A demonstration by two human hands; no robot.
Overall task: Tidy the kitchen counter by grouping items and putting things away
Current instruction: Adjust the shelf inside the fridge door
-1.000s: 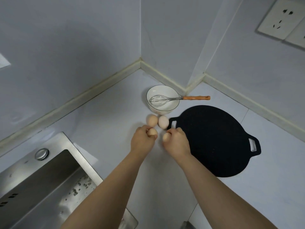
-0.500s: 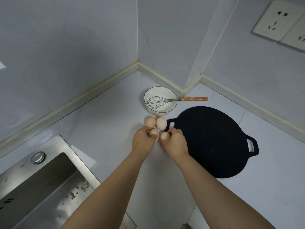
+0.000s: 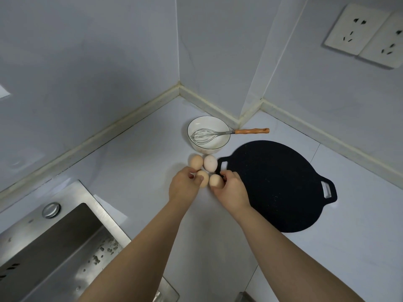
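I am looking down over both forearms at a corner of the counter [image 3: 135,162]. My left hand [image 3: 184,186] is curling its fingers round the left egg [image 3: 203,180]. My right hand [image 3: 232,190] is pinching the right egg [image 3: 214,180] between thumb and fingertips. I cannot tell whether either egg is sitting on the counter or is just off it.

The two held eggs are touching each other, or close to it. They are lying just short of the far eggs [image 3: 195,161], a tan one and a paler one side by side. All four are forming a tight cluster straight ahead of my hands, between them and the bowl [image 3: 204,151]. A whisk [image 3: 202,136] is resting in the bowl, with its orange handle pointing right. The pan [image 3: 277,186] is lying just right of the cluster, its near handle beside the pale egg.

The left egg's long axis is running roughly away from me. The right one is too covered to read.

I am judging the grouping as nearly done. If the bowl is the next target, it is lying dead ahead beyond the cluster, slightly nearer my left hand. Letting go carelessly could send an egg rolling.
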